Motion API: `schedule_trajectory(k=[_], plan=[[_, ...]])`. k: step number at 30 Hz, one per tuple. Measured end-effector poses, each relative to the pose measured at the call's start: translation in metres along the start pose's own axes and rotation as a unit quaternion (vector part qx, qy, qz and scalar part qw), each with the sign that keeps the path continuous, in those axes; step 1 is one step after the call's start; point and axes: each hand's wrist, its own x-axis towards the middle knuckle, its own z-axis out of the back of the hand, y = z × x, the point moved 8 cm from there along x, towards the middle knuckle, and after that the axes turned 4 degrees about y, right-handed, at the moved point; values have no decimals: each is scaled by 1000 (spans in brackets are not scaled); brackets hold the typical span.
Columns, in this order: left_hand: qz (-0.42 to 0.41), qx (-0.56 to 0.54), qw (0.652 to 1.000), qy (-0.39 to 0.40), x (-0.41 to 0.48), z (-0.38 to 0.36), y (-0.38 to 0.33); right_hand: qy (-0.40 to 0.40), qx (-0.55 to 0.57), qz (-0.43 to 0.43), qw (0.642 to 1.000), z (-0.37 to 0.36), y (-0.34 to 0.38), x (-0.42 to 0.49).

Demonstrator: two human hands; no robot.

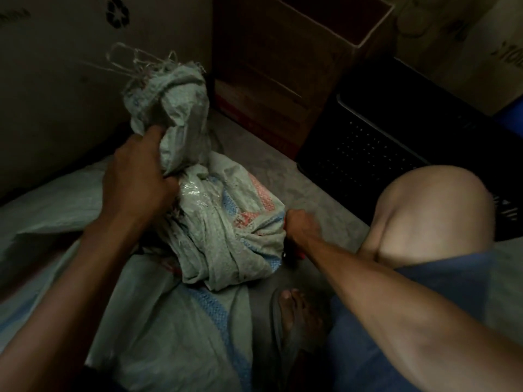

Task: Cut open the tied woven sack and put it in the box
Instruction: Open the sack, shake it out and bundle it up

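black crate [382, 142] right of centre | flat sacks [169, 335] on floor [268, 171] | recycling-marked carton [85, 66] left

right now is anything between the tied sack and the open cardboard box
Nothing visible: only bare floor lies between the sack and the open box. The left hand grips the sack's neck; the right hand holds a red tool against it.
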Motion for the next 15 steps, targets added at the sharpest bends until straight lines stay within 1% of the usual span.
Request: schedule_trajectory(k=[2, 5, 7, 9, 11, 12, 13, 14, 15], plan=[[7, -14, 1000, 7, -1, -5, -1, 1, -2, -7, 1000, -1, 1, 2], [49, -60, 997, 13, -1, -12, 9, -3, 42, -62, 997, 9, -5, 10], [75, -138, 987, 20, 1, -16, 19, -30, 85, -86, 992, 29, -1, 16], [95, -220, 971, 21, 4, -16, 26, -74, 114, -70, 988, 59, 16, 22], [126, -269, 955, 10, 11, -14, 35, -131, 146, -17, 980, 97, 41, 20], [141, -299, 944, 8, 14, -13, 39, -158, 178, 27, 971, 116, 57, 15], [155, -336, 929, 7, 17, -13, 42, -181, 218, 83, 955, 134, 75, 8], [166, -376, 911, 5, 20, -11, 43, -198, 264, 146, 933, 147, 96, -3], [175, -417, 892, 4, 22, -8, 43, -184, 323, 213, 904, 156, 118, -17]])
